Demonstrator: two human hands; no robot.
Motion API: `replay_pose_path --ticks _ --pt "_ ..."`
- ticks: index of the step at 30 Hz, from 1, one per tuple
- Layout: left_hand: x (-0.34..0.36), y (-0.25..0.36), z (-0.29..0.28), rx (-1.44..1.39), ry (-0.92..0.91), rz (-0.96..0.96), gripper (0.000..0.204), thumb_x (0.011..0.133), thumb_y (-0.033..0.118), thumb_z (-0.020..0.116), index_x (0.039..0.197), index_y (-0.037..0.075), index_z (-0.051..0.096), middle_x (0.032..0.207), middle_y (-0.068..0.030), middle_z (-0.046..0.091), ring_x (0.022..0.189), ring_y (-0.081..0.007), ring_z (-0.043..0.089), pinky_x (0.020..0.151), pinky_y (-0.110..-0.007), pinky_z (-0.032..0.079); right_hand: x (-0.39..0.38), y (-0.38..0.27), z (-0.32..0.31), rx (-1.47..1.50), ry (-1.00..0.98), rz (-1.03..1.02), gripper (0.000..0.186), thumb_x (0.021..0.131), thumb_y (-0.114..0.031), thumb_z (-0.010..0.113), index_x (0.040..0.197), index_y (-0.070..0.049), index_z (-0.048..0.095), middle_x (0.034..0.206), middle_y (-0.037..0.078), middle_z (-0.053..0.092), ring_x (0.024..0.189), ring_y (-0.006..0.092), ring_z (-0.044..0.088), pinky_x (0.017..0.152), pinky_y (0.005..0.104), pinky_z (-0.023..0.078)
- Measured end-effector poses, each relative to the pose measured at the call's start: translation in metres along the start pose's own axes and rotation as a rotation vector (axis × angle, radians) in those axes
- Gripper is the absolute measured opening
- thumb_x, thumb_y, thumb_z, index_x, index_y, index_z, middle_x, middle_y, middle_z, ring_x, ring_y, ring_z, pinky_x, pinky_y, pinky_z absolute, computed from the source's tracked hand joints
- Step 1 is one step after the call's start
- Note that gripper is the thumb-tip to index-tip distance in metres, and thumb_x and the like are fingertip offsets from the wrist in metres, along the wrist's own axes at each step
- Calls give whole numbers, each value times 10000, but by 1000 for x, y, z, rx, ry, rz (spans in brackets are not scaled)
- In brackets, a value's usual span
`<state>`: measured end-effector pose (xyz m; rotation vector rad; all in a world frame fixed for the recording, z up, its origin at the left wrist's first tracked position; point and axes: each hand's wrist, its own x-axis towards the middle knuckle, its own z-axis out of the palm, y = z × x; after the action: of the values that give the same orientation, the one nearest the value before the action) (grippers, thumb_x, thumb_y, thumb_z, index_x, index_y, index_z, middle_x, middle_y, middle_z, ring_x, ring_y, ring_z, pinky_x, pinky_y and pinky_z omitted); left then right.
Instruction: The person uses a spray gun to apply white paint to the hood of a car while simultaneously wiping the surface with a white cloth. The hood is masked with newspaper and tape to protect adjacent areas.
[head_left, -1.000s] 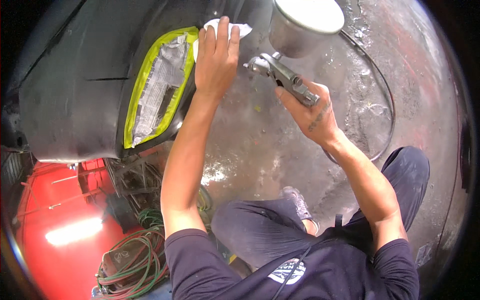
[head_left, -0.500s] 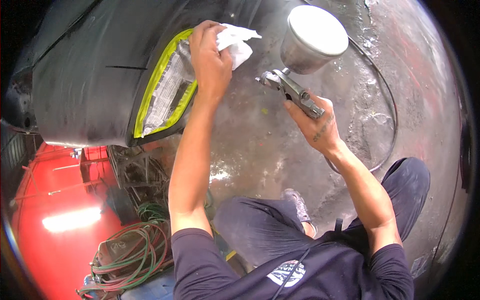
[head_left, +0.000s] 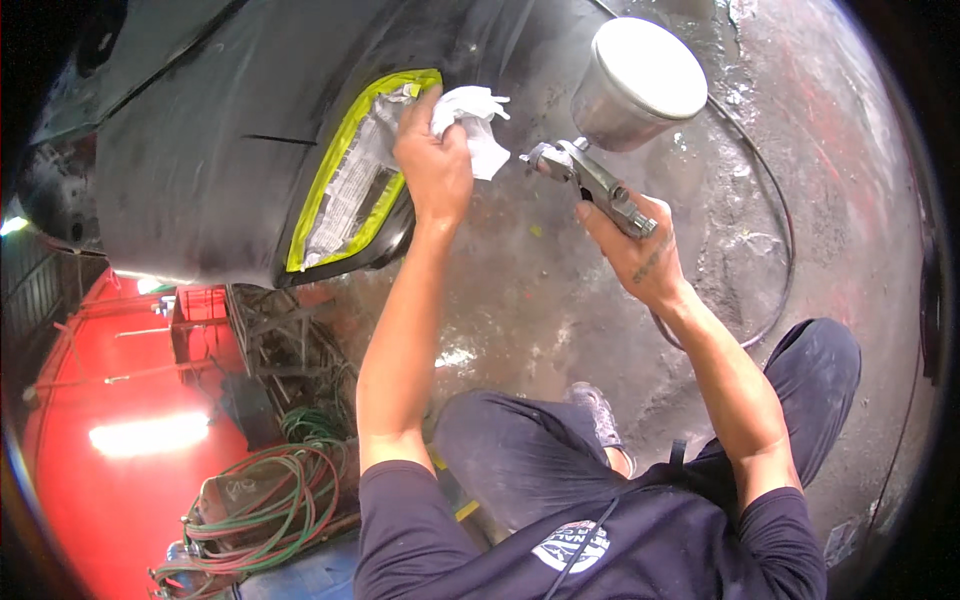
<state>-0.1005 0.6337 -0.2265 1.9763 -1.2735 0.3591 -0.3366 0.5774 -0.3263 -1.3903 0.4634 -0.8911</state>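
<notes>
My left hand (head_left: pixel 435 160) pinches a crumpled white cloth or tissue (head_left: pixel 485 140) at the right edge of a masked, elongated opening on a dark body panel (head_left: pixel 200 180). The opening is bordered with yellow-green tape (head_left: pixel 325 190) and covered with printed paper (head_left: pixel 345 185). My right hand (head_left: pixel 635 250) is closed around a metal spray gun (head_left: pixel 600 185) with a round, white-lidded silver cup (head_left: pixel 630 100) on top; its nozzle points left toward the cloth.
A black hose (head_left: pixel 780 190) loops over the wet, stained grey floor (head_left: pixel 540 300). At the lower left are a red surface (head_left: pixel 100 480) with a bright tube light, metal frames (head_left: pixel 280 340), coiled green and red hoses (head_left: pixel 255 500) and a blue container (head_left: pixel 300 575). My legs are folded below.
My left hand has moved down a little with the white cloth, its fingers bending round it. The spray gun in my right hand has shifted slightly right and down in the view.
</notes>
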Motion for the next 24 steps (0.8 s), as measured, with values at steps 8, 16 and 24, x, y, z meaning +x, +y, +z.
replay_pose_path --ticks 8,16,24 --pt "4 3 1 -184 137 -150 487 868 0 566 1330 -143 626 1149 -204 748 1053 -230 707 972 -330 524 -2 -1 -2 25 2 15 232 994 -220 746 1005 7 707 676 -25 572 634 62 511 560 281 408" --pt "20 7 -11 -146 120 -136 363 845 35 567 1147 -110 707 1039 -156 762 952 -228 711 887 -328 535 -1 -7 -3 38 -13 24 238 990 -229 750 982 6 708 681 -21 584 617 70 517 555 285 413" --pt "30 1 -20 -186 4 -299 395 821 51 559 1158 -104 696 1007 -218 756 968 -286 726 883 -388 538 -3 9 2 -53 29 27 253 980 -248 755 965 0 705 678 -17 590 596 71 531 542 287 426"
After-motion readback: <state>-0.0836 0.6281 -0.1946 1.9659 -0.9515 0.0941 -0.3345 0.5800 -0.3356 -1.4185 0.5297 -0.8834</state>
